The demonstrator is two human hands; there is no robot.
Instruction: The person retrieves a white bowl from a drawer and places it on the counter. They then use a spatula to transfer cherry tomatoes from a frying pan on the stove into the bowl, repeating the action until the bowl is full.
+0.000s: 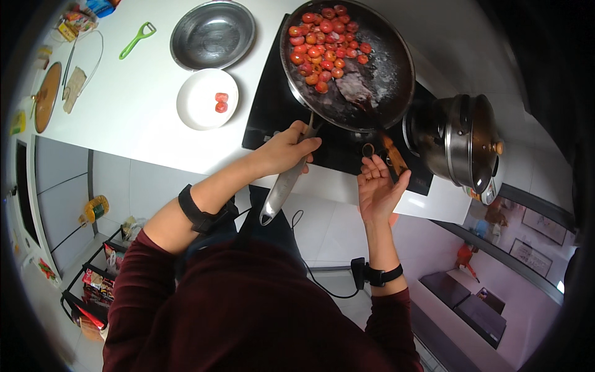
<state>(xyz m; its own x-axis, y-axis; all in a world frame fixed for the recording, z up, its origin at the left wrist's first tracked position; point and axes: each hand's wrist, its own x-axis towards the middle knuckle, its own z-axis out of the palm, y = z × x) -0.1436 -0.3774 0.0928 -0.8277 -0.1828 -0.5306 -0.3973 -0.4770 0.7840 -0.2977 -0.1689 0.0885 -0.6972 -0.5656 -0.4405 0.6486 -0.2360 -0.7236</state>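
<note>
My left hand grips the metal handle of a dark frying pan that sits on a black cooktop. Halved cherry tomatoes are heaped at the pan's far left side, and a dark wet patch lies in its middle. My right hand is palm up at the cooktop's near edge, its fingers around the end of a wooden spatula whose tip points toward the pan rim.
A white plate with two tomato pieces and an empty steel bowl stand left of the cooktop. A green peeler lies farther left. A lidded steel pot stands at the right. A wooden lid is at the counter's left end.
</note>
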